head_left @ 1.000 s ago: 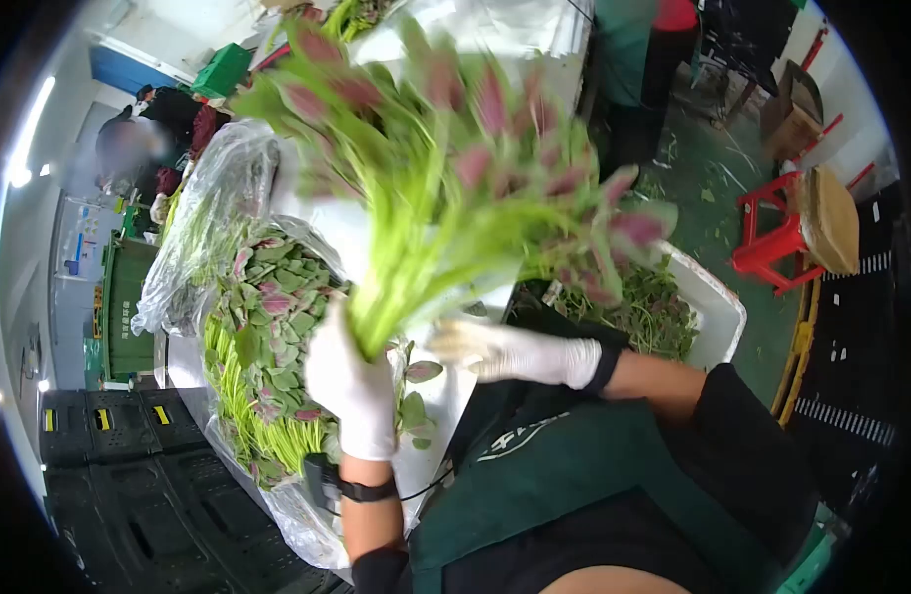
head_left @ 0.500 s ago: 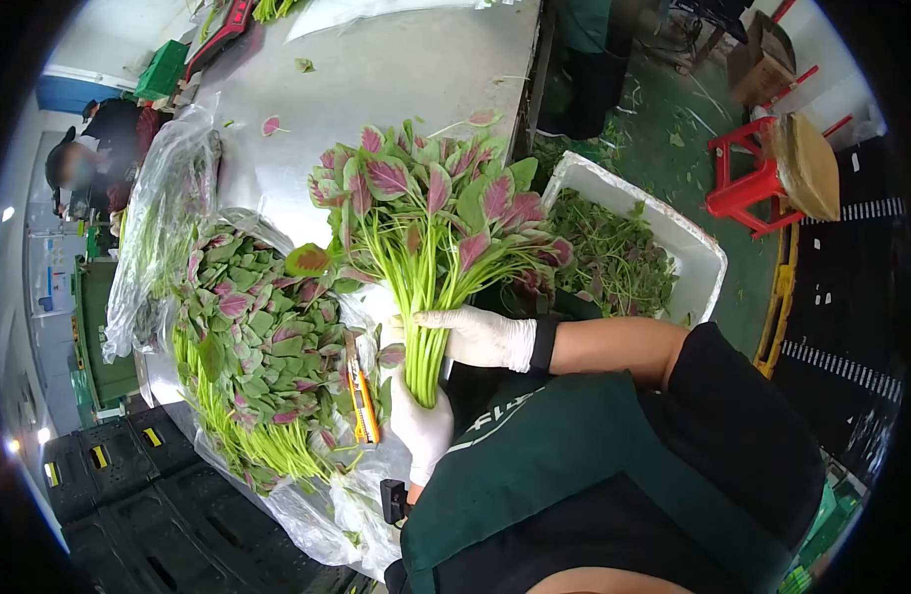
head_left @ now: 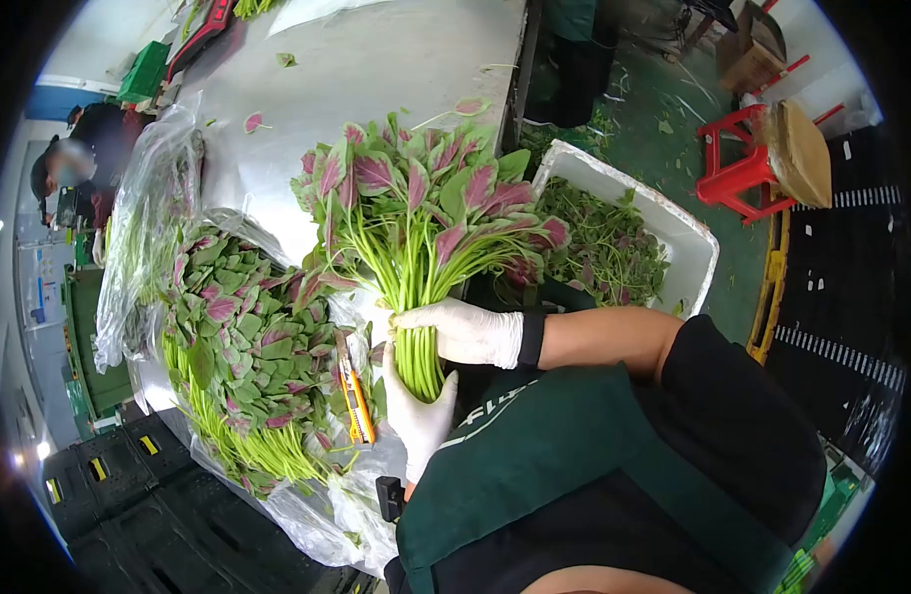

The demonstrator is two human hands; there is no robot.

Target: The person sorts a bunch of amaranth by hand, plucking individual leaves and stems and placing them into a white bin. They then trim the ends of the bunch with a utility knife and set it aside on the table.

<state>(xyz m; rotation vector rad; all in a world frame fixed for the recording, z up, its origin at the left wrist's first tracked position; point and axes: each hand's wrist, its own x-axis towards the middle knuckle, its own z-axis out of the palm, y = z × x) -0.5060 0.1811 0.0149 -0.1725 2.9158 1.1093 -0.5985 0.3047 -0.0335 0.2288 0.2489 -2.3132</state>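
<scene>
A bunch of amaranth (head_left: 416, 262), with green and purple-red leaves and pale green stems, is held upright in front of me. My right hand (head_left: 460, 330), in a white glove, wraps around the stems at mid-height. Beneath it my left hand (head_left: 418, 416), also gloved, cups the stem ends, thumb on one side and fingers on the other. An orange utility knife (head_left: 355, 401) lies just left of my left hand. Farther left rests a large heap of the same amaranth (head_left: 242, 337) on clear plastic.
A white foam box (head_left: 703, 262) with loose greens (head_left: 604, 247) stands right of the metal table (head_left: 376, 64). Plastic-wrapped greens (head_left: 148, 228) lie at the left. Black crates (head_left: 158, 505) sit lower left, a red stool (head_left: 737, 168) at right. Another person (head_left: 104, 148) is at far left.
My left thumb has spread out to the right of the stem ends, and the hand has risen slightly around them. My right hand still grips the stems. The whole view has shifted slightly.
</scene>
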